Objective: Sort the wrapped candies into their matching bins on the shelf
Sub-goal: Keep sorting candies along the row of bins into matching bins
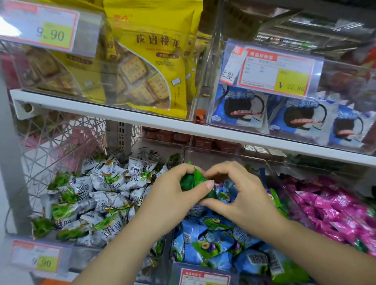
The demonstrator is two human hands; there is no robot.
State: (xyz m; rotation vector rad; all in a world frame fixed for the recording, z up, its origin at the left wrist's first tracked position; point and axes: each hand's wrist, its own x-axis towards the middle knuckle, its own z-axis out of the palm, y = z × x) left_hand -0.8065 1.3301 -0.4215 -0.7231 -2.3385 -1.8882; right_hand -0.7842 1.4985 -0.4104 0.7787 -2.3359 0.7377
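Observation:
My left hand (176, 195) and my right hand (240, 194) meet over the middle bin (209, 270) on the lower shelf. Both curl around a bunch of green wrapped candies (195, 179) held between them. Under my hands the middle bin holds blue wrapped candies (212, 244) with a few green ones mixed in. The left bin (55, 257) is full of white-and-green wrapped candies (98, 194). The right bin (289, 168) holds pink wrapped candies (335, 211).
The upper shelf (119, 112) carries clear bins with yellow biscuit bags (152, 61) on the left and blue cookie packs (276, 116) on the right. Price tags hang on the bin fronts. A grey shelf post (4, 134) stands at the left.

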